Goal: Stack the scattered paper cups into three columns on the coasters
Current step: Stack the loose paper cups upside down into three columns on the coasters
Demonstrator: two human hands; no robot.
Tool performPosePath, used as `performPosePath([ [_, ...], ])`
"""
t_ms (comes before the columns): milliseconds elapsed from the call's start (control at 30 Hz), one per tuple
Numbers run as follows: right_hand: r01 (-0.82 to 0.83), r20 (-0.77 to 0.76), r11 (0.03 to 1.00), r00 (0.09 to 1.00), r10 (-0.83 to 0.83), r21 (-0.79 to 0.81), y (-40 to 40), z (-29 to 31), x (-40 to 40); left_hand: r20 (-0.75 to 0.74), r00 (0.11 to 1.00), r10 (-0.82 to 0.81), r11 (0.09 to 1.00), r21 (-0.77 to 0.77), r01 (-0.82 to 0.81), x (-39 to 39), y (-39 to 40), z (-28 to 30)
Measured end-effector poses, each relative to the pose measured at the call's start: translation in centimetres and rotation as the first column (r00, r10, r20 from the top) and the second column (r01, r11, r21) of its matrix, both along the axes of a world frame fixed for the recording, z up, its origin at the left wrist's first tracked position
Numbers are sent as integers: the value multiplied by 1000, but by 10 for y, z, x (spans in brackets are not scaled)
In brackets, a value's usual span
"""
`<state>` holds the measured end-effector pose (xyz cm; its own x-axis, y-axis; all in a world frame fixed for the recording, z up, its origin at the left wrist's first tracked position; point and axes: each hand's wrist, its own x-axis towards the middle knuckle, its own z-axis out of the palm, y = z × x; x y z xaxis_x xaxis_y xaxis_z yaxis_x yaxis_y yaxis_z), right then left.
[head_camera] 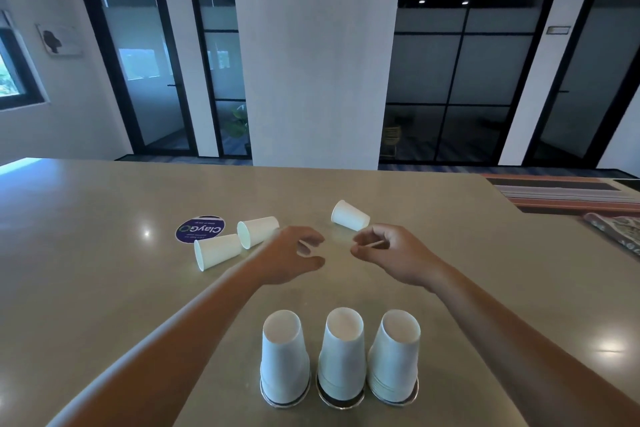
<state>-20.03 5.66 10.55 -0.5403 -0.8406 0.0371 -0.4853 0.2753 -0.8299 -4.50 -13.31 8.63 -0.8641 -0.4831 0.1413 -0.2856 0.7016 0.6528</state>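
Note:
Three columns of white upside-down paper cups stand on round coasters near the table's front edge: the left column point(284, 357), the middle column point(343, 354) and the right column point(394, 354). Three loose cups lie on their sides farther back: one point(217, 250) at the left, a second point(258, 230) just behind it, and a third point(349, 215) at the right. My left hand point(294, 255) hovers between the second and third cups, fingers loosely spread and holding nothing. My right hand point(384, 250) hovers just in front of the third cup with curled fingers; a thin pale streak shows at the fingertips.
A round purple printed coaster point(200, 229) lies flat behind the two left cups. Striped cloth point(561, 194) and a patterned item point(616, 229) sit at the table's far right. A white pillar and glass doors stand beyond the far edge.

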Motion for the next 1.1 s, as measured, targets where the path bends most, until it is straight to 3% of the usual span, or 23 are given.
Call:
performPosePath([
  [333,85,-290,945,957,11,316,-62,-21,-57,148,939,312,946,-145,-291,11,-74,-38],
  [633,198,-426,810,902,69,551,-102,-40,-108,226,901,371,913,-266,-309,11,-114,-53],
  [767,209,-449,804,890,79,556,-127,-49,-124,231,895,382,903,-301,-307,-2,-128,-51],
  [967,313,-404,871,903,-149,379,-160,-59,-143,224,878,423,871,-368,-326,-21,-149,-54],
  [1100,340,-425,827,895,-138,447,-172,-76,-148,258,860,441,863,-386,-327,-29,-160,-62],
])
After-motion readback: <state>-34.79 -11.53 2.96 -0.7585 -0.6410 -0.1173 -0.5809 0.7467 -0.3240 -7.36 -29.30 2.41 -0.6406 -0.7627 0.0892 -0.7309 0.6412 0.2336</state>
